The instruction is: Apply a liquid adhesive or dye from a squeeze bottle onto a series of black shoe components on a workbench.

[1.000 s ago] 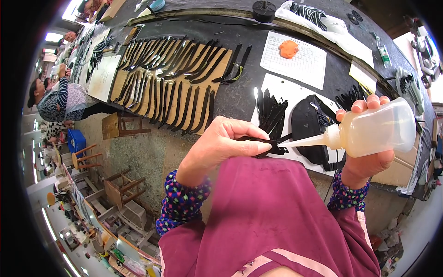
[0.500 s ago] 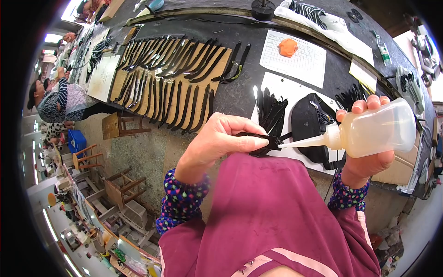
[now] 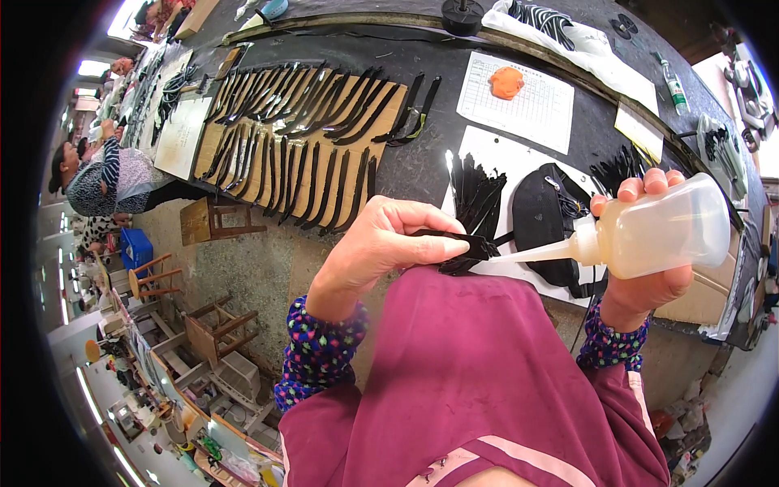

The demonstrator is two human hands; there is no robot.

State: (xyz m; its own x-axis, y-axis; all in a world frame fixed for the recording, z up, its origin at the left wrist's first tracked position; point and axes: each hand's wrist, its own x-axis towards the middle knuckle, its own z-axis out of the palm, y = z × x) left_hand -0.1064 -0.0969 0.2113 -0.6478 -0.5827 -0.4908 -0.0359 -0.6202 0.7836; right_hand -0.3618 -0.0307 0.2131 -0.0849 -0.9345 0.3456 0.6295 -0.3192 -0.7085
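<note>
Squeeze bottle: is held sideways, nozzle pointed toward black strip.
Right hand: is wrapped around bottle.
Left hand: strip is pinched between thumb and fingers.

The bare left hand has shifted slightly leftward, drawing the flat black strip along the translucent tapered nozzle's tip.

Head-worn left fisheye: looks down, hands near, worktable beyond.
</note>
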